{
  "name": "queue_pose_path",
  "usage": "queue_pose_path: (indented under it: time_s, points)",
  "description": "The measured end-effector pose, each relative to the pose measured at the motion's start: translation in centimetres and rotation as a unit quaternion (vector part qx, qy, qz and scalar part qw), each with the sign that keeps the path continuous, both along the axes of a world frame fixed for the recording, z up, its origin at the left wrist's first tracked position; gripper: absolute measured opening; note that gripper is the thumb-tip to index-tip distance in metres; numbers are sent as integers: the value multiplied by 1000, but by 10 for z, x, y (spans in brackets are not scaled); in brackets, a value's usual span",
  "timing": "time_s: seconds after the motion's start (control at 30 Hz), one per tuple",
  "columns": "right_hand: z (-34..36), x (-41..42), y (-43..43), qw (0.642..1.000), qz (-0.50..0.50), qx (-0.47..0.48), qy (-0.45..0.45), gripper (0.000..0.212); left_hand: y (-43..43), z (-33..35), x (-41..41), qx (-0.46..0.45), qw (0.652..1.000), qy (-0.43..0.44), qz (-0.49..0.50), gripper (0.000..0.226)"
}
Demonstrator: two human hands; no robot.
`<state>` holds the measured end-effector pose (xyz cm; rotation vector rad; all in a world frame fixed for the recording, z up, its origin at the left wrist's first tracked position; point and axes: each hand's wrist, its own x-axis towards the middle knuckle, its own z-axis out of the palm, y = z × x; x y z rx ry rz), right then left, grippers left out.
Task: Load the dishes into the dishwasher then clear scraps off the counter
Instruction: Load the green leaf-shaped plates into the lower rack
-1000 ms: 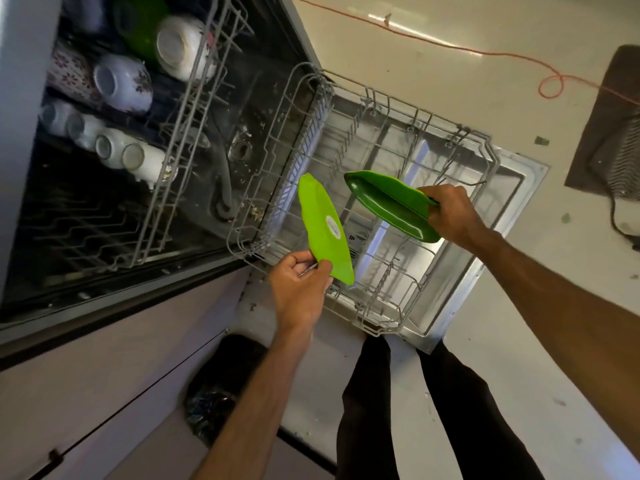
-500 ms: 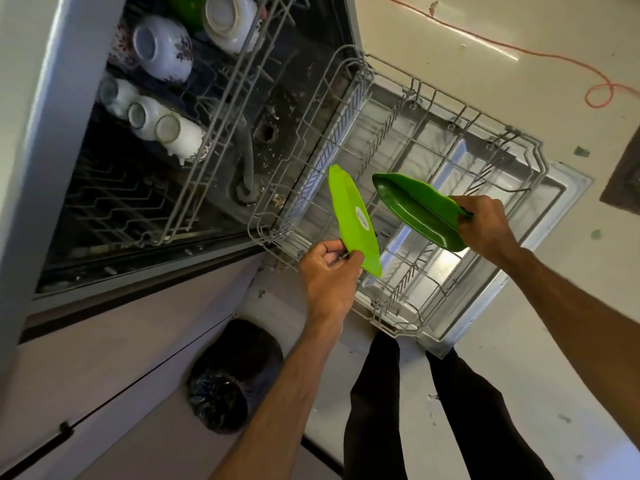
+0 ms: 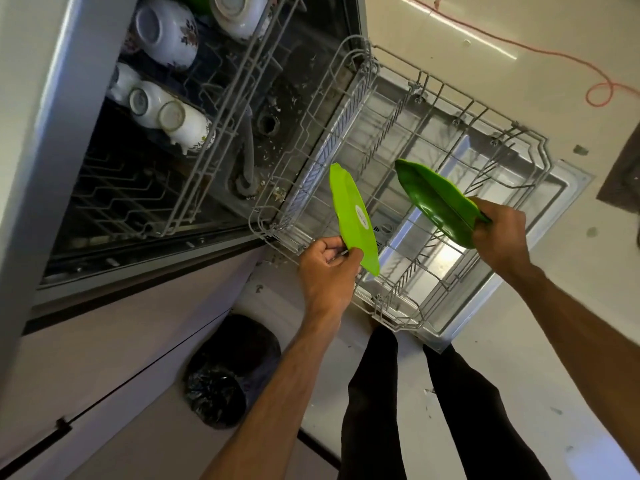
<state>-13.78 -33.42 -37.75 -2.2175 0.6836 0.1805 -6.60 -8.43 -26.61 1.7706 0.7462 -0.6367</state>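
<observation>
My left hand point(image 3: 329, 271) pinches the lower edge of a light green plate point(image 3: 351, 216), held on edge with its sticker side showing, above the near left corner of the pulled-out lower rack point(image 3: 540, 157). My right hand point(image 3: 500, 233) grips a darker green plate point(image 3: 434, 199), tilted over the middle of the same rack. The lower rack's wire tines hold no dishes. The upper rack point(image 3: 214, 133) inside the dishwasher carries several white patterned bowls and cups point(image 3: 166, 29).
The open dishwasher door point(image 3: 568, 188) lies under the rack over the pale floor. A black-lined bin point(image 3: 228, 372) stands by the cabinet front near my legs. An orange cable point(image 3: 599, 95) runs across the far floor, and a dark mat point(image 3: 623, 174) lies at right.
Both plates have stayed in my hands over the lower rack. The view has shifted, so the rack and hands sit slightly lower and farther right.
</observation>
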Motion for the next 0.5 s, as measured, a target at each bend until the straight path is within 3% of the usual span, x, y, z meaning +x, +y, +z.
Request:
queue_pose_path:
  time_s: [0.17, 0.37, 0.5]
  points:
    - [-25, -1, -4, 999, 50, 11, 3, 26, -2, -2, -2, -4, 1000, 4, -9, 16]
    - [-46, -1, 12, 994, 82, -11, 76, 33, -5, -2, -3, -14, 1000, 4, -12, 16]
    - [-58, -9, 39, 988, 76, -2, 137, 56, -4, -3, -5, -12, 1000, 6, -13, 16]
